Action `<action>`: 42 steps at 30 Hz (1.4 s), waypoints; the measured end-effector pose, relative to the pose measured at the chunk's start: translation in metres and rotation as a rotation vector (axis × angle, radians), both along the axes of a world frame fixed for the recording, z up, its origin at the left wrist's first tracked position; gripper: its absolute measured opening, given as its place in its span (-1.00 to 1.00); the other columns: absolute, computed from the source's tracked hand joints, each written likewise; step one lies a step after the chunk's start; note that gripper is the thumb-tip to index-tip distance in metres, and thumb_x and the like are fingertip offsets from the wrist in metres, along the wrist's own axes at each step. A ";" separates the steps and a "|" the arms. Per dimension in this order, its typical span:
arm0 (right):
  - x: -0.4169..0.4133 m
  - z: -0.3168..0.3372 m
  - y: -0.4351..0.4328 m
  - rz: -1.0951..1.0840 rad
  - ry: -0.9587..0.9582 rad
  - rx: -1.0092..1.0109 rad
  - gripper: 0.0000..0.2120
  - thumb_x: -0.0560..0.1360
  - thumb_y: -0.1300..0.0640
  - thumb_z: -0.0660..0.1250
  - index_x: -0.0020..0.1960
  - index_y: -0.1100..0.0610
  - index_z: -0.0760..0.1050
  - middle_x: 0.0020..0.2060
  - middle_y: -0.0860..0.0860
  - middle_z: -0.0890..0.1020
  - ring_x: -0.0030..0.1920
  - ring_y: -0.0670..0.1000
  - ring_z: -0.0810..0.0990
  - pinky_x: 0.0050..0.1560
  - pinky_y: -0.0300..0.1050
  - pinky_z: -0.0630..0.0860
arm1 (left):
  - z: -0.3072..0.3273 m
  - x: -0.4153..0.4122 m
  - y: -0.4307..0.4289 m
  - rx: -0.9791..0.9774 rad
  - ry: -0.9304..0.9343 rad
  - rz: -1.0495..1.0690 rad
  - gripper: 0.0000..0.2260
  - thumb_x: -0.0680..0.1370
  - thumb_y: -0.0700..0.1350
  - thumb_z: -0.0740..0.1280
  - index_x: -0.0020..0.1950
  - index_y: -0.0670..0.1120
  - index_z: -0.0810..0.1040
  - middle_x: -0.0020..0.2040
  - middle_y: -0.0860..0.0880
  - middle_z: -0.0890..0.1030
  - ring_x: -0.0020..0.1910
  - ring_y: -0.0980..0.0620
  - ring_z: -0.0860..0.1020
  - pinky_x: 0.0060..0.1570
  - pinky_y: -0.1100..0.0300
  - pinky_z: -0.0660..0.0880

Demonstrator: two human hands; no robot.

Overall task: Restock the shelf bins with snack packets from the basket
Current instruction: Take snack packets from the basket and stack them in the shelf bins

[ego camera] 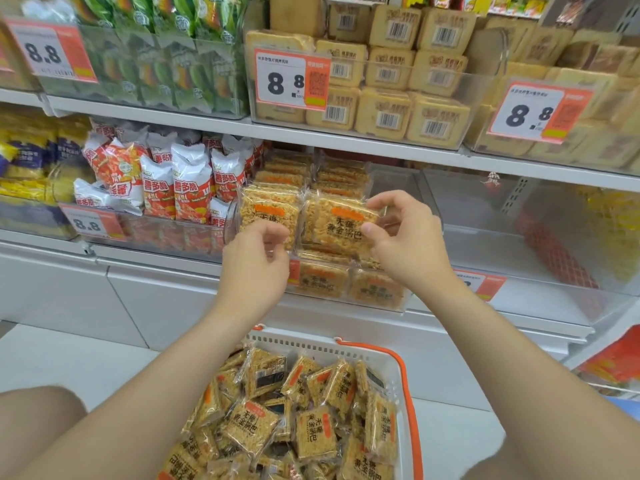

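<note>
A clear shelf bin [394, 306] on the lower shelf holds stacked golden rice-crisp packets with orange labels. My right hand [405, 240] pinches one such packet [341, 226] upright at the bin's top front. My left hand [256, 265] has curled fingers at the lower edge of the neighbouring packet [268, 213]; whether it grips that packet is unclear. Below, a white basket [322, 344] with an orange handle [410, 410] is filled with several loose packets [311, 420] of the same kind.
To the left is a bin of red-and-white snack bags [173, 188]. To the right stands a nearly bare clear bin [519, 237]. The shelf above carries bins of yellow cakes [398, 98] and green packets [166, 64], with 8.8 price tags [291, 79].
</note>
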State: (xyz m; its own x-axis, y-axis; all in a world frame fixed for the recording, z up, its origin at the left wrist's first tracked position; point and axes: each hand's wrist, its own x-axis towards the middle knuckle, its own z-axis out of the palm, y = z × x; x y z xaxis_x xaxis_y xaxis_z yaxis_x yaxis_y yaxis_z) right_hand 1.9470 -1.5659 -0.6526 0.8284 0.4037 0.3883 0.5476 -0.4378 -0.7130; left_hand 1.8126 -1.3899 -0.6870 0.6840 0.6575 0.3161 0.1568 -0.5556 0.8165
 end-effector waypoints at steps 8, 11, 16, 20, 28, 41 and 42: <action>0.004 -0.018 0.024 -0.029 -0.220 -0.175 -0.70 0.55 0.04 0.52 0.27 -0.05 0.64 0.07 -0.07 0.52 0.04 -0.05 0.59 0.19 -0.14 0.50 | -0.019 0.001 -0.009 0.503 0.281 -0.110 -0.63 0.60 -0.15 0.32 0.40 0.06 0.55 0.29 0.03 0.53 0.30 -0.08 0.40 0.36 -0.06 0.40; 0.005 -0.019 0.029 -0.028 -0.211 -0.155 -0.70 0.55 0.04 0.53 0.26 -0.05 0.65 0.06 -0.05 0.56 -0.03 -0.07 0.61 0.14 -0.16 0.53 | -0.025 0.004 -0.006 0.558 0.289 -0.125 -0.55 0.59 -0.14 0.32 0.48 0.09 0.47 0.25 0.02 0.48 0.26 -0.09 0.36 0.32 -0.08 0.41; 0.005 -0.021 0.032 0.011 -0.185 -0.177 -0.72 0.57 0.04 0.50 0.28 -0.06 0.64 0.07 -0.06 0.50 -0.04 -0.08 0.58 0.18 -0.15 0.51 | -0.032 0.004 -0.006 0.677 0.341 -0.142 -0.41 0.55 -0.10 0.34 0.58 0.10 0.32 0.19 -0.02 0.38 0.19 -0.12 0.33 0.27 -0.08 0.37; 0.007 -0.015 0.026 0.060 -0.187 -0.249 -0.67 0.59 0.05 0.46 0.35 -0.10 0.59 0.09 -0.06 0.45 -0.01 -0.09 0.58 0.20 -0.09 0.54 | -0.035 0.004 -0.006 0.719 0.256 -0.129 -0.45 0.53 -0.11 0.36 0.53 0.02 0.39 0.21 -0.04 0.40 0.21 -0.13 0.37 0.24 -0.07 0.38; -0.031 0.001 -0.002 0.258 -0.342 -0.390 -0.84 0.40 0.17 0.29 -0.23 -0.01 0.61 -0.28 -0.11 0.61 -0.24 -0.07 0.57 -0.21 0.01 0.61 | -0.043 0.005 -0.025 0.887 0.006 -0.426 -0.92 0.49 -0.20 0.36 -0.04 -0.09 0.56 -0.12 -0.01 0.50 -0.13 -0.10 0.45 -0.20 -0.01 0.42; -0.013 -0.019 -0.045 0.343 0.137 -1.176 -0.70 0.58 0.24 0.19 0.17 0.24 0.64 0.17 0.19 0.68 0.17 0.26 0.65 0.17 0.17 0.64 | -0.152 0.000 -0.115 0.479 0.996 -1.086 -0.61 0.67 -0.05 0.27 0.51 0.05 0.39 0.30 -0.05 0.53 0.17 -0.11 0.57 0.18 -0.09 0.58; -0.012 -0.019 -0.044 0.341 0.129 -1.151 -0.65 0.58 0.23 0.18 0.27 0.25 0.62 0.26 0.21 0.64 0.28 0.28 0.61 0.26 0.24 0.59 | -0.157 0.000 -0.120 0.425 1.041 -1.104 -0.51 0.69 -0.04 0.28 0.61 0.09 0.26 0.40 -0.07 0.45 0.25 -0.12 0.54 0.26 -0.10 0.55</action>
State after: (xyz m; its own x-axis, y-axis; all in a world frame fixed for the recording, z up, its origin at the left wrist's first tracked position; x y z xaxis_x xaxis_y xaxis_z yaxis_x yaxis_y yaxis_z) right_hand 1.9347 -1.6102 -0.6712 0.6178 0.6645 -0.4205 0.7124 -0.6993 -0.0584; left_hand 1.8128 -1.5103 -0.8440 0.7736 -0.3044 -0.5558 -0.0942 -0.9226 0.3741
